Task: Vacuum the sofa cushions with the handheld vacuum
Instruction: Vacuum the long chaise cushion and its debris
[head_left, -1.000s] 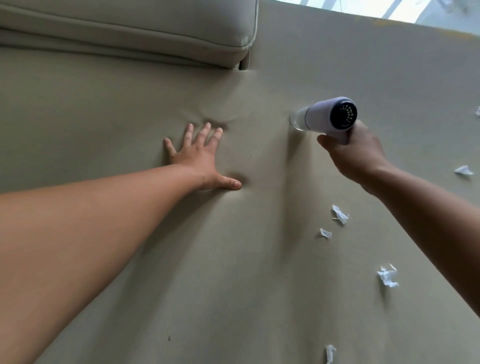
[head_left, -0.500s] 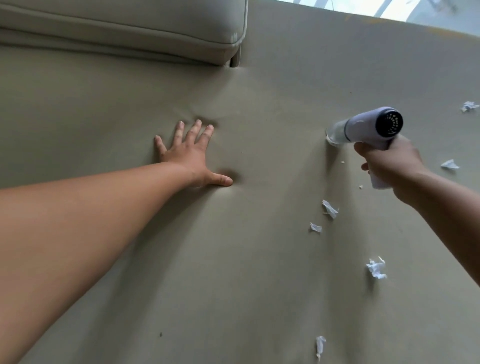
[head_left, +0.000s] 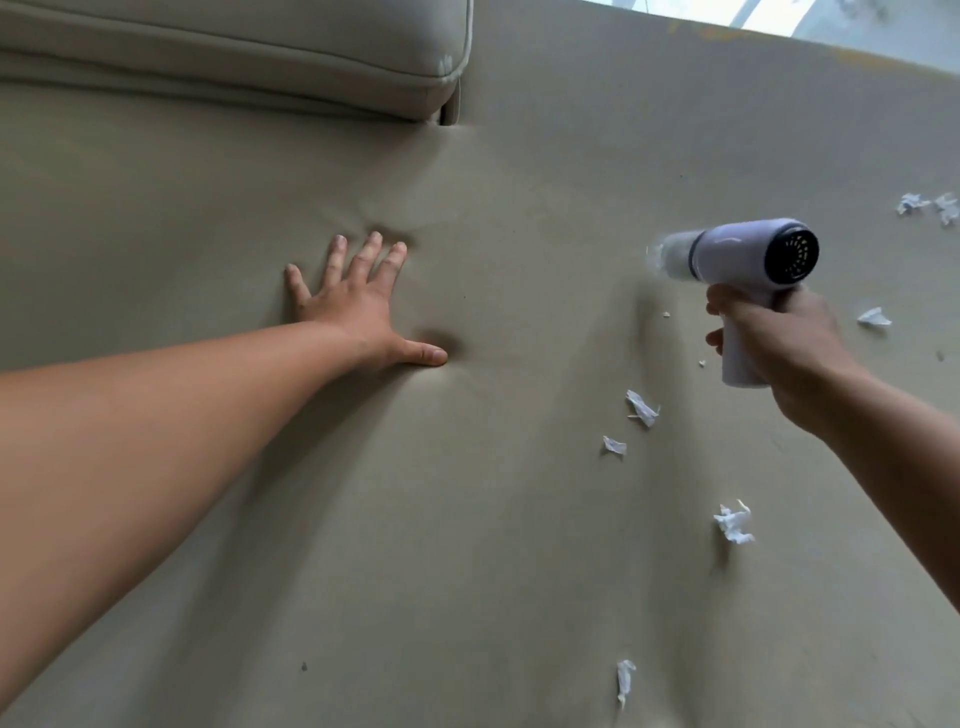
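My right hand (head_left: 779, 348) grips the handle of a white handheld vacuum (head_left: 743, 254) with a black vented rear. Its clear nozzle points left, just above the beige sofa seat cushion (head_left: 467, 519). My left hand (head_left: 358, 306) lies flat on the cushion with fingers spread, pressing a dent into the fabric. Several white paper scraps lie on the cushion: one (head_left: 642, 408) below the nozzle, a smaller one (head_left: 614, 446) beside it, a crumpled one (head_left: 733, 524) lower right, and one (head_left: 625, 678) near the bottom.
A lighter back cushion (head_left: 234, 47) runs along the top left. More paper scraps (head_left: 930, 205) lie at the far right, with one (head_left: 874, 317) behind my right hand. Bright floor shows past the sofa's edge (head_left: 831, 54) at the top right.
My right hand has carried the vacuum to the right across the cushion, away from my left hand. The left hand has stayed pressed flat in place.
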